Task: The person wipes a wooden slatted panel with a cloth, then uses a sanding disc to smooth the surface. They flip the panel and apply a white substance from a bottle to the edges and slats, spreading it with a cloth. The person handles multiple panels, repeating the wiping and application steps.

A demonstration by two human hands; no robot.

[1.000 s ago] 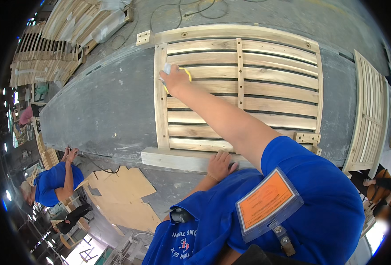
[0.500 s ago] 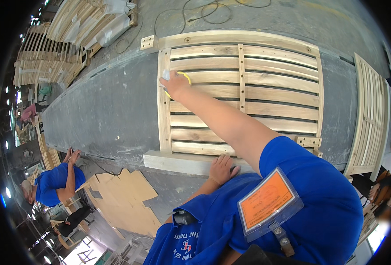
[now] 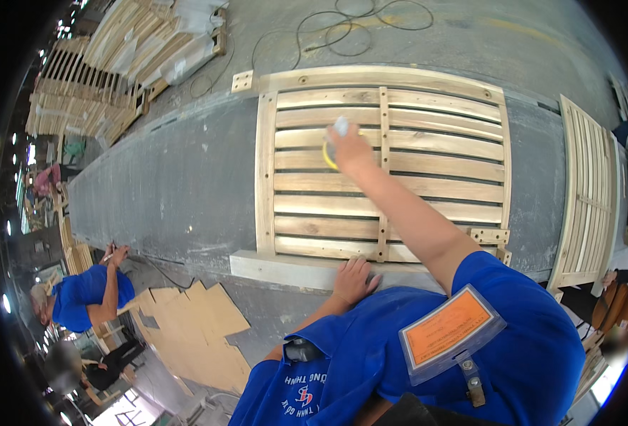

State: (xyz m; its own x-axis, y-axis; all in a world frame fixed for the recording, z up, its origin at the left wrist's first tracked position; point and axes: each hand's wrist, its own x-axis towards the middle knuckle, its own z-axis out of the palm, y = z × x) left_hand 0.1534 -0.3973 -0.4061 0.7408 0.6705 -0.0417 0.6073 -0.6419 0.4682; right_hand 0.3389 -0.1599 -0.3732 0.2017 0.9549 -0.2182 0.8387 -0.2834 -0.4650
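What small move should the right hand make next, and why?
Perhaps slide the blurred, yellow-rimmed grey object in the right hand slightly left along the pale wooden slats: the drilled wooden crossbar spans them close on its right and might obstruct it, while those slats run on unbroken to its left.

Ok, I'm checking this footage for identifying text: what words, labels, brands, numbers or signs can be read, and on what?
Shirt: white lettering around a small red-and-white emblem; large enough to read in part, but I won't copy it out.
Badge: dark print on an orange card, too small and blurred to read.
Panel: no text that I can make out.
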